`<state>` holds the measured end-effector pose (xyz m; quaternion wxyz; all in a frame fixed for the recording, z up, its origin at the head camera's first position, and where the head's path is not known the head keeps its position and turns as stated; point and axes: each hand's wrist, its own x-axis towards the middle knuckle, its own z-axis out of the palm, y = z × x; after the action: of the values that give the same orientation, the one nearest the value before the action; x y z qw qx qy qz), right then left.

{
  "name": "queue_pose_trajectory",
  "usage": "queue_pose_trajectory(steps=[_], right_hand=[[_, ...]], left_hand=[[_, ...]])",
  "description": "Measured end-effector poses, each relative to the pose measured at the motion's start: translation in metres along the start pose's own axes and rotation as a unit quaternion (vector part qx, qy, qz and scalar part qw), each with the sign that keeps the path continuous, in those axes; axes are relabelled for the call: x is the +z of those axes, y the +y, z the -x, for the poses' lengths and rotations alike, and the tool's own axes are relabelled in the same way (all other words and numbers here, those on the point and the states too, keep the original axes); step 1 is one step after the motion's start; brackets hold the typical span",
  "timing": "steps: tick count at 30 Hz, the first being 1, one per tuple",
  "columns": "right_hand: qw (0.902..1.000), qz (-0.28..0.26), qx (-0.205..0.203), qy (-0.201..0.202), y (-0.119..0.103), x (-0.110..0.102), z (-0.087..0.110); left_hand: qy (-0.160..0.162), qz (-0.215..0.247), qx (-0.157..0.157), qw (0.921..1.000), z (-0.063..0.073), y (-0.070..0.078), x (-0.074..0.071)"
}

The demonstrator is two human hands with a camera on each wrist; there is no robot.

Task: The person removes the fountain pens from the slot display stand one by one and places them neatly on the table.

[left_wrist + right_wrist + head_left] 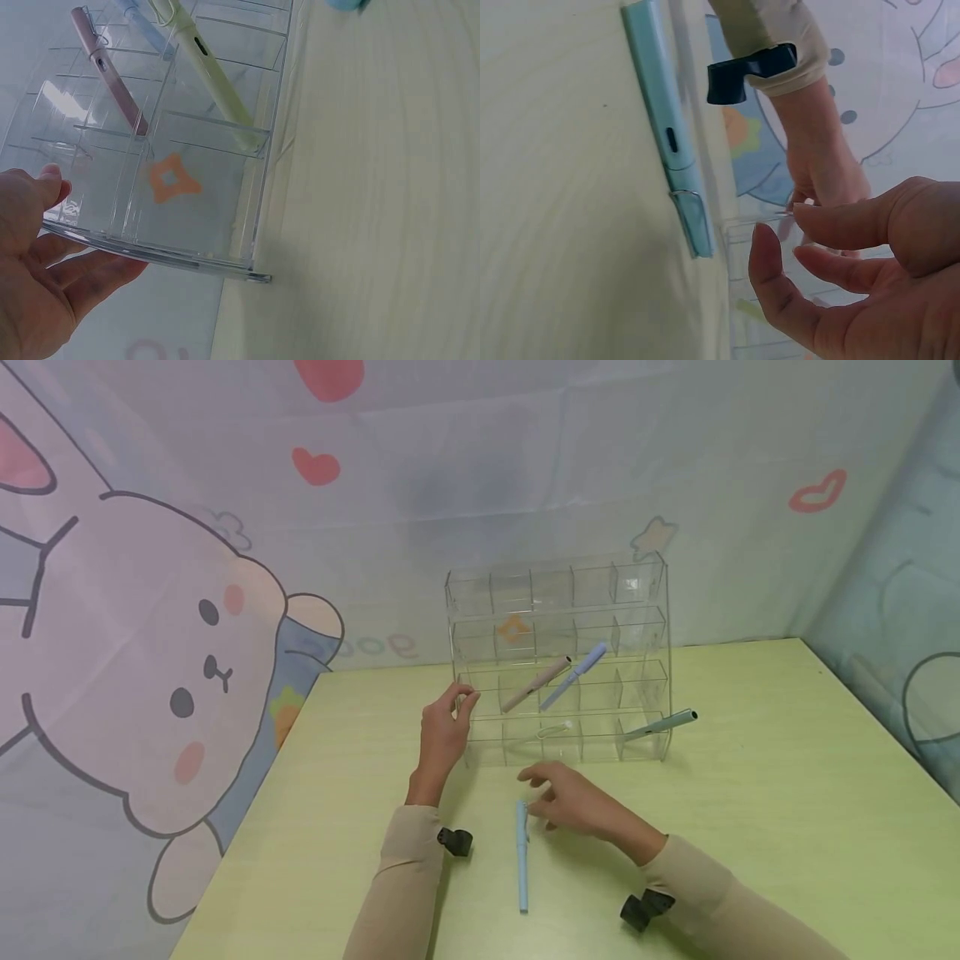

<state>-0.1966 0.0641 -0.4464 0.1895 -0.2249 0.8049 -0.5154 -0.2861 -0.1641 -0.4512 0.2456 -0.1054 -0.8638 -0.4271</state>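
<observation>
My left hand [446,731] holds the left side panel of a clear tiered rack [670,652]; thumb and fingers lie on either side of its edge in the left wrist view. A light blue pen [522,860] lies on the table before the rack, its clip end [694,225] toward it. Just right of that end hovers my right hand [573,802], fingers loosely curved, nothing between them. A pinkish pen [536,683] and a lavender pen [573,677] lean in the third tier from the top. A pale yellow-green pen [214,79] and a dark green pen [660,725] stand in the bottom tier.
The pale yellow-green table [787,793] extends to both sides of the rack. Behind it hangs a cloth backdrop [525,460] with printed hearts and a large rabbit. Small black cameras [455,841] are strapped to both sleeves.
</observation>
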Motion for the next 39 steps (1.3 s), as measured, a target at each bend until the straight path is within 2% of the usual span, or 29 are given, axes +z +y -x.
queue_pose_trajectory(steps=[8,22,26,29,31,35,39], right_hand=[[0.9997,0.006,-0.021,0.007,-0.015,-0.018,0.007],[0.996,0.02,-0.051,0.071,-0.03,-0.047,0.017],[0.9908,0.014,-0.075,0.112,-0.028,-0.053,0.016],[0.9798,0.007,-0.107,0.169,-0.022,-0.056,0.013],[0.9689,-0.001,-0.132,0.209,-0.018,-0.056,0.009],[0.9421,-0.012,-0.177,0.284,-0.009,-0.06,0.0],[0.9122,0.013,-0.21,0.352,-0.001,-0.07,-0.008]], left_hand=[[0.0,0.001,0.003,1.0,0.0,0.0,0.0],[0.004,0.003,0.013,0.9999,0.0,-0.002,0.001],[0.002,0.007,0.01,0.9999,-0.001,-0.003,0.003],[-0.004,0.006,0.007,0.9999,-0.002,-0.004,0.005],[-0.003,0.002,0.006,1.0,-0.002,-0.005,0.005],[0.005,0.001,0.006,1.0,-0.001,-0.005,0.007],[0.004,0.001,0.009,0.9999,-0.002,-0.005,0.01]])
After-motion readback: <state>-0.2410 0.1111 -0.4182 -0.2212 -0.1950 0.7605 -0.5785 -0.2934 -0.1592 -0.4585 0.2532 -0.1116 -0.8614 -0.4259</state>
